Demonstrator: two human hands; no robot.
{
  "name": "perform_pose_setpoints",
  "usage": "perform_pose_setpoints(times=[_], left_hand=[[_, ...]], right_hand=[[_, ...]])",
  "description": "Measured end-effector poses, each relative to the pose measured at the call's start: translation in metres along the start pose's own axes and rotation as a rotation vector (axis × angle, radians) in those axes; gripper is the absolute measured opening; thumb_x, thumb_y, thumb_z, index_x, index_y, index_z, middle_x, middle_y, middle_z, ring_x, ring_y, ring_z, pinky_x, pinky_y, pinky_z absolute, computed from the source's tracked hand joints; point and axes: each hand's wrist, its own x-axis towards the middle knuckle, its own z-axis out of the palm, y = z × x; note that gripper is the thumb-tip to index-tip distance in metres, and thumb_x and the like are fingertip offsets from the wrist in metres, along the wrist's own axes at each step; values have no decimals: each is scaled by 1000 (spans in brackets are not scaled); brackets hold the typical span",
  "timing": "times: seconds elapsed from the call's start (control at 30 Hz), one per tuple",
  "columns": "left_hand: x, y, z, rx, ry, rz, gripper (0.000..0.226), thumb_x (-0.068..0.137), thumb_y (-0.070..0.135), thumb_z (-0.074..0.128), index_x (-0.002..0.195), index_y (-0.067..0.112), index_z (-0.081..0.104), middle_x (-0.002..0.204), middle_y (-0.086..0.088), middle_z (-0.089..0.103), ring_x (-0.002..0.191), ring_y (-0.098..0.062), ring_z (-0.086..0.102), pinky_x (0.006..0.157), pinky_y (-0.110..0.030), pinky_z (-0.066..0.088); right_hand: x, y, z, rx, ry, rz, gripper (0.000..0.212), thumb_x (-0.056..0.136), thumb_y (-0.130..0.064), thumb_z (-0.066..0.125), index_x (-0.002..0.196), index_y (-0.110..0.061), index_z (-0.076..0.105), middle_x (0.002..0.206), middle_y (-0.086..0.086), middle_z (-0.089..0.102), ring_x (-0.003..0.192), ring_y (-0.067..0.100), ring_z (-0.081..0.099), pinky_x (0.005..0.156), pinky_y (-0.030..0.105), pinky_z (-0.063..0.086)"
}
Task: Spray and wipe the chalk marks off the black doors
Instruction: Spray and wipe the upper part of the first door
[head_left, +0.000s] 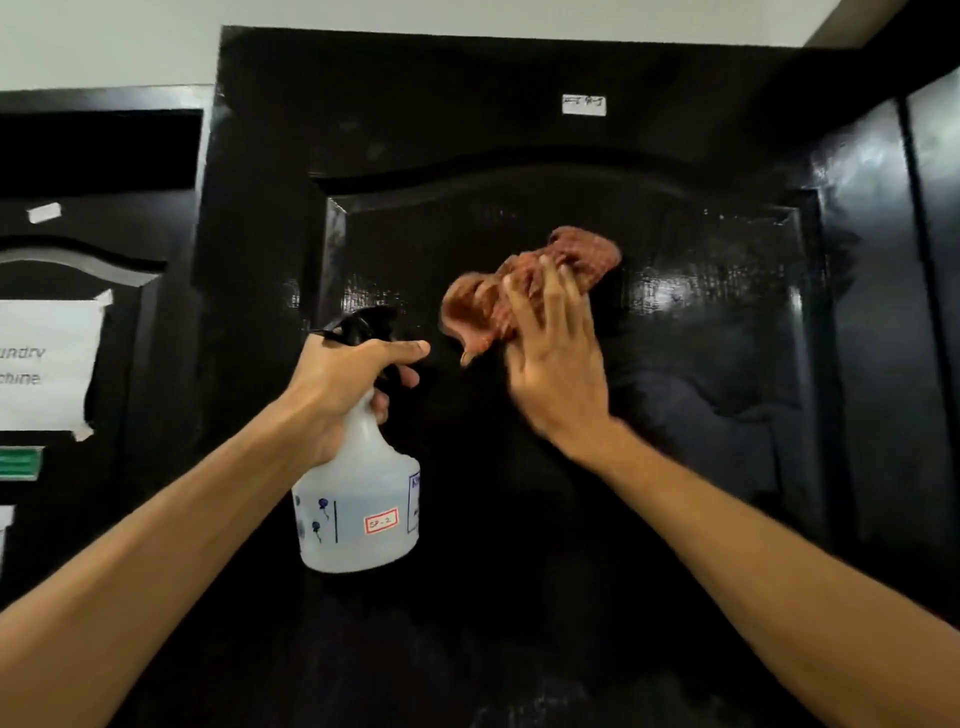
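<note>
A glossy black door (701, 364) with a raised arched panel fills the view. My right hand (558, 364) presses a crumpled reddish-brown cloth (524, 286) flat against the upper panel; the cloth is blurred. My left hand (343, 379) grips the neck and black trigger head of a white translucent spray bottle (363, 504), held upright just left of the cloth, nozzle facing the door. The panel right of the cloth looks wet and shiny. I cannot make out any chalk marks around the cloth.
A small white label (584, 104) is stuck near the door's top. To the left stands a second black door (156, 364) with a taped paper sign (47, 364) and a green sticker (21, 462). The door frame (878, 312) runs along the right.
</note>
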Motion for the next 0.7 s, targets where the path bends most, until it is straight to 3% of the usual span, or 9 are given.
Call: perform_pose_setpoints(times=[0.07,0.1,0.23,0.3,0.4,0.43,0.53,0.57,0.7], left_hand=[[0,-1,27,-2,-43,-3,16,83,16,87,86,3,78,79,-15,72,40,-13,43,44,-25,37],[-1,-1,42,0,-62,-3,18,83,17,87,88,2,78,78,-14,72,40,-13,43,44,-25,37],[-3,-2,95,-4,-126,-12,24,82,21,88,95,4,77,78,-11,74,42,-14,42,48,-27,40],[-7,-3,122,-5,-166,-17,19,83,20,88,90,6,78,78,-13,74,42,-15,42,48,-27,39],[-14,-6,160,-14,-211,-13,14,83,18,87,78,8,79,79,-16,73,42,-16,40,48,-28,36],[-16,-7,173,-10,-225,-10,15,83,19,88,80,6,79,80,-16,73,42,-16,40,48,-28,36],[-20,-10,206,-20,-260,-18,30,83,19,87,101,-1,76,79,-15,73,42,-15,40,47,-26,38],[-21,-10,216,-27,-268,-13,31,83,19,87,103,-3,75,79,-15,73,41,-15,40,47,-26,38],[-28,-8,264,-19,-331,13,23,84,18,87,92,-1,76,79,-17,72,40,-16,39,47,-27,36]], right_hand=[[-37,24,-5,-17,-85,-210,68,91,-27,52,158,-22,38,163,16,31,151,38,27,126,52,19],[-38,47,-12,-26,-86,-219,68,90,-27,53,157,-23,41,159,16,37,148,40,31,126,52,20],[-20,124,-43,-28,34,255,66,96,-32,39,161,-25,30,167,16,19,154,40,16,124,56,23],[-54,127,-43,-60,-2,120,67,97,-30,41,162,-23,27,169,16,13,156,38,12,126,54,19],[-89,152,-50,-92,-89,-179,65,98,-30,50,161,-23,32,165,17,25,154,36,19,129,46,10],[-77,173,-56,-103,-52,-136,66,97,-30,50,160,-24,33,164,17,28,153,37,21,129,44,9],[-50,216,-72,-14,2,296,63,102,-31,45,162,-27,26,168,16,16,154,40,17,127,52,19],[-55,218,-73,-6,13,318,63,103,-31,44,163,-27,23,169,15,13,154,39,16,125,53,23],[-112,243,-80,-100,-66,44,68,99,-31,47,163,-26,25,164,17,23,151,39,23,127,43,12]])
